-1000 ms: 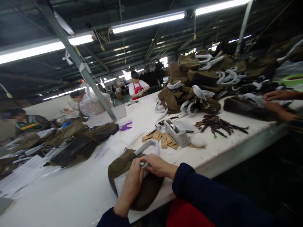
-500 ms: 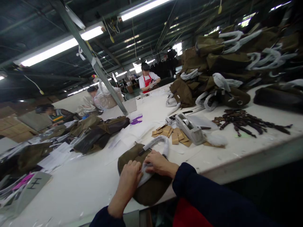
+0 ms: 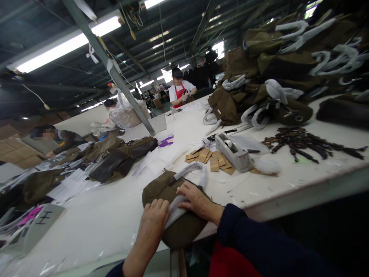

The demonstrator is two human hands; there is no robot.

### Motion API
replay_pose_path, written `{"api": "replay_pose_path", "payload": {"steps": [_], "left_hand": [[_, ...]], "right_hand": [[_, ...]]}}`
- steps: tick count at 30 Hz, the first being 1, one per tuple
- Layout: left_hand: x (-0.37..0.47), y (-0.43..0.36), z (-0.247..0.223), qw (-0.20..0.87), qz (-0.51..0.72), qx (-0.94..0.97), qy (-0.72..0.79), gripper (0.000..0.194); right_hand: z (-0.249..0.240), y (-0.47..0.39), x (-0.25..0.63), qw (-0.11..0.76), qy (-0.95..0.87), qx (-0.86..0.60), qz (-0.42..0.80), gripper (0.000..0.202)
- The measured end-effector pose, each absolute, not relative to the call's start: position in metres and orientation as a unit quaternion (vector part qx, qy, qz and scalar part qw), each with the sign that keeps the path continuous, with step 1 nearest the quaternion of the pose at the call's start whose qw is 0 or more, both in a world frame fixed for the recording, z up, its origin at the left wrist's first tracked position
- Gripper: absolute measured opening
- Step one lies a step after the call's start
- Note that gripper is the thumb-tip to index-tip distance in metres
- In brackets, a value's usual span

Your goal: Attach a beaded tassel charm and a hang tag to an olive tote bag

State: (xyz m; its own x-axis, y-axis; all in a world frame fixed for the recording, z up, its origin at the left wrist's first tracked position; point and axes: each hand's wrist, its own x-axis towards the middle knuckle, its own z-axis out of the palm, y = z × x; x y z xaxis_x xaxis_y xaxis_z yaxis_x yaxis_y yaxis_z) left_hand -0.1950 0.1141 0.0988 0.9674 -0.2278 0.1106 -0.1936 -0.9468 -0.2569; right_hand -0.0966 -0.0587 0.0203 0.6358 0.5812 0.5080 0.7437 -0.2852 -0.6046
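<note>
An olive-brown handbag (image 3: pixel 184 232) lies at the table's front edge, directly below both hands. One of its handles (image 3: pixel 198 168), wrapped in white padding, arches up on the far side. A second white-wrapped handle (image 3: pixel 175 213) runs across the near side between my hands. My left hand (image 3: pixel 154 221) is closed at the left end of this near handle, its fingertips partly hidden. With curled fingers, my right hand (image 3: pixel 196 200) grips the same white wrapping farther right, thumb on top.
A grey tape dispenser (image 3: pixel 233 153) stands beyond the bag, beside brown card tags (image 3: pixel 219 162). Dark braided straps (image 3: pixel 302 142) lie to its right. Bags are piled at the right (image 3: pixel 259 92) and left (image 3: pixel 115 161). A slanted metal post (image 3: pixel 127 92) rises from the table. Co-workers are farther off.
My hands have drawn slightly apart, the left going left and the right going right, so more of the white wrapping shows between them. The camera view has shifted a little.
</note>
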Motion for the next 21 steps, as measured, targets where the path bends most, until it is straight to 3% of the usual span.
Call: {"api": "replay_pose_path", "payload": {"steps": [3, 12, 21], "left_hand": [[-0.196, 0.118, 0.097, 0.123, -0.078, -0.983, 0.114, 0.013], [-0.209, 0.128, 0.098, 0.169, -0.105, -0.964, 0.176, 0.017], [-0.225, 0.151, 0.089, 0.058, -0.154, -0.972, 0.170, 0.016]], "right_hand": [[0.021, -0.062, -0.096, 0.427, -0.413, -0.801, -0.078, 0.038], [0.015, -0.060, -0.093, 0.314, -0.465, -0.818, -0.131, 0.021], [0.017, -0.059, -0.098, 0.278, -0.509, -0.793, -0.187, 0.013]]}}
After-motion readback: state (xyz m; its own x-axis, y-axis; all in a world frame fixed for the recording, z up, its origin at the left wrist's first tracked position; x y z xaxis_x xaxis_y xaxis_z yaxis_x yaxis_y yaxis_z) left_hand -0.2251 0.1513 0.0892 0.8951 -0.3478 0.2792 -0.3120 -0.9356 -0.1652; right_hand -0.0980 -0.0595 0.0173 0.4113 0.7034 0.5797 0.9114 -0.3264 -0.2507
